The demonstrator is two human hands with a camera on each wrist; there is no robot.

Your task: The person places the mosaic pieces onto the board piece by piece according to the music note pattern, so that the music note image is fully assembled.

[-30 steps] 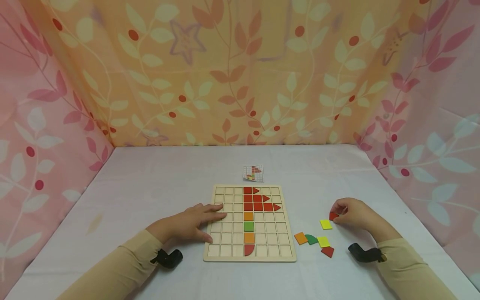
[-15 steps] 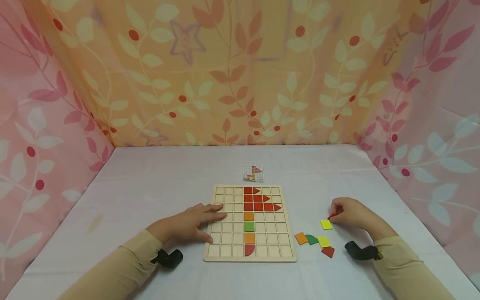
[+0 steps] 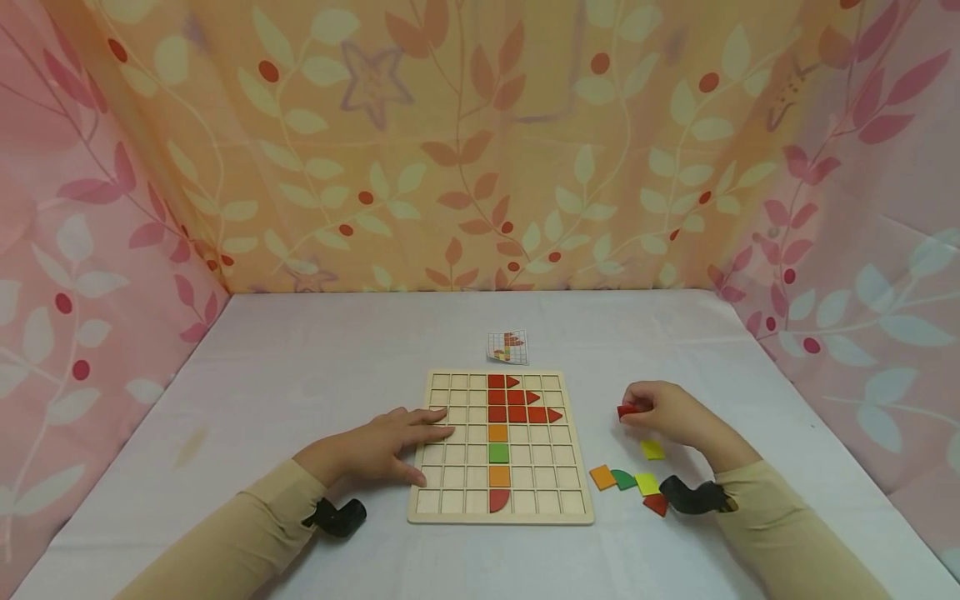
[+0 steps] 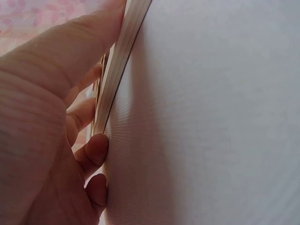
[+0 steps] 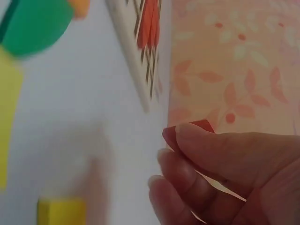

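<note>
My right hand point(image 3: 675, 418) pinches a small red tile point(image 3: 625, 412) between thumb and fingers, above the cloth to the right of the grid board. Most of this tile point(image 5: 205, 124) is hidden by the thumb in the right wrist view. My left hand point(image 3: 375, 445) rests with extended fingers on the left side of the wooden grid board point(image 3: 546, 477); in the left wrist view its thumb lies against the board's edge point(image 4: 117, 77). Red tiles point(image 3: 516, 397) fill cells in the upper rows. Below them runs a column of orange, green, orange and red rounded tiles.
Right of the board lie loose tiles: an orange square point(image 3: 602, 477), a green rounded tile point(image 3: 623, 479), yellow squares point(image 3: 652, 450) and a red one point(image 3: 656, 505) partly behind the wrist camera. A printed pattern card point(image 3: 507, 347) lies behind the board. Patterned curtains surround the white-covered table.
My right hand has picked the red tile up from beside the upper yellow square and carried it left and away from me, toward the board. The left hand stays still.
</note>
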